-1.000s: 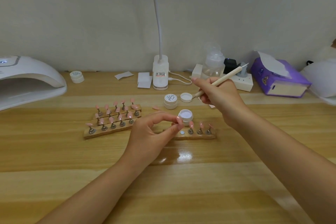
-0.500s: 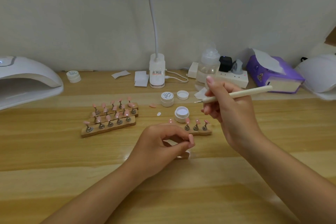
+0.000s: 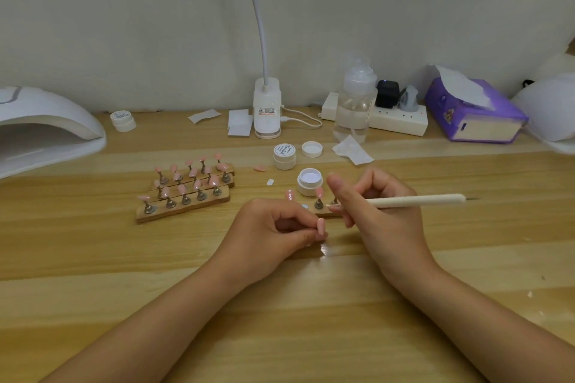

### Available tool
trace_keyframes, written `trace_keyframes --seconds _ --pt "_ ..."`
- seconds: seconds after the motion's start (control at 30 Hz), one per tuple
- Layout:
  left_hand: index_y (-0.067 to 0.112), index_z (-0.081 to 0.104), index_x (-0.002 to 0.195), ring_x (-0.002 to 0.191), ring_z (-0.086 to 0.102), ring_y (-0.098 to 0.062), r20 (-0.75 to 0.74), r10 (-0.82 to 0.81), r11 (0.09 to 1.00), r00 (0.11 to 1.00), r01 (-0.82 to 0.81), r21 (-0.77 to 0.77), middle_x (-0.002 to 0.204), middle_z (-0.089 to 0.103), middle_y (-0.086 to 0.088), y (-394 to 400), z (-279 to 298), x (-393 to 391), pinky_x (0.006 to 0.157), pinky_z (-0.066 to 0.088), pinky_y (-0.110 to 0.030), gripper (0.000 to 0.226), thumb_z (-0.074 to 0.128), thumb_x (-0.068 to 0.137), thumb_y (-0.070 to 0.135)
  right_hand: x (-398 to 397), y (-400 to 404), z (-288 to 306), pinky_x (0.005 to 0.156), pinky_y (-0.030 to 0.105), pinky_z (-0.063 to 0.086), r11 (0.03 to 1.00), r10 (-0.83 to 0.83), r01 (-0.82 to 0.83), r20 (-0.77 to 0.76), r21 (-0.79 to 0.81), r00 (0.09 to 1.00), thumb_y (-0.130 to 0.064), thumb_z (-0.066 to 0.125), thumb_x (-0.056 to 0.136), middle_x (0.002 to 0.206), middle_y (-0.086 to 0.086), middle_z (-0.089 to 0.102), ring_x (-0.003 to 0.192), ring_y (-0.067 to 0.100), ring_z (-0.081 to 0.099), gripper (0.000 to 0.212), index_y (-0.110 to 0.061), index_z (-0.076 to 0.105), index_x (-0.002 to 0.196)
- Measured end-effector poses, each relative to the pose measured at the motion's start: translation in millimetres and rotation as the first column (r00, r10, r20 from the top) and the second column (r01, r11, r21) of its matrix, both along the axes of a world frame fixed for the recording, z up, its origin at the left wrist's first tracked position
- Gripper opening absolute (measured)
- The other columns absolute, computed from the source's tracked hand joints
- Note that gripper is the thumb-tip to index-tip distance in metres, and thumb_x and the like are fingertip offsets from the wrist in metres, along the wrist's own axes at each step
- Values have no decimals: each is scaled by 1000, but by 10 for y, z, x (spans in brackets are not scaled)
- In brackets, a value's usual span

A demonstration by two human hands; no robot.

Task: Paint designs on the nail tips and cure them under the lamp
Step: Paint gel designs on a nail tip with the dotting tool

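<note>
My left hand rests on the wooden table and pinches a pink nail tip between thumb and forefinger. My right hand grips a cream nail brush, its fine end pointing left toward that nail tip. Behind my hands a wooden holder strip carries pink nail tips on metal stands, partly hidden by my right hand. An open white gel jar stands just behind it. Three more wooden strips with several pink nail tips lie to the left. The white curing lamp sits at the far left.
A closed gel jar and a loose lid lie behind the open jar. Along the wall: another jar, desk lamp base, clear bottle, power strip, purple tissue box. Loose nail tips lie mid-table.
My left hand drew back from the holder strip toward me with a nail tip. My right hand lowered the brush from an upward tilt to level, coming down close to my left hand.
</note>
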State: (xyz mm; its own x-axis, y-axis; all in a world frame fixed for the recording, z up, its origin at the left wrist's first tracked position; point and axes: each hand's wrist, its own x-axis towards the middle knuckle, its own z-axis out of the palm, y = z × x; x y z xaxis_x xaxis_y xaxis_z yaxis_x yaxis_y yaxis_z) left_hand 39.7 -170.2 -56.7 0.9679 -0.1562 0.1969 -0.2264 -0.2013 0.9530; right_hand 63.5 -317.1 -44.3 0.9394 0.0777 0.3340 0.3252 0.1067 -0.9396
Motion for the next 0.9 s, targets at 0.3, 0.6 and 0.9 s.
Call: trace_keyframes --seconds 0.3,0.6,0.9 --pt "7 72 73 74 68 -8 5 27 999 1000 -27 -18 74 73 1 -13 -3 17 75 53 -18 17 71 68 -9 19 42 -77 39 8 32 997 43 -34 121 -74 992 8 54 85 41 -2 33 33 -3 47 44 -14 31 53" --pt "5 72 73 72 68 -6 26 23 1000 999 -23 -9 74 73 1 -24 -2 14 72 53 -16 16 71 67 -10 30 58 -83 38 13 39 997 21 -10 139 -76 990 3 56 79 40 -12 32 35 -3 41 43 -16 28 52" --pt "7 72 72 72 68 -6 7 27 1000 1000 -27 -6 72 72 4 -23 4 13 74 54 -18 16 72 68 -8 13 62 -67 38 19 43 996 31 -21 122 -84 992 14 51 81 39 -12 34 34 -5 47 45 -15 31 53"
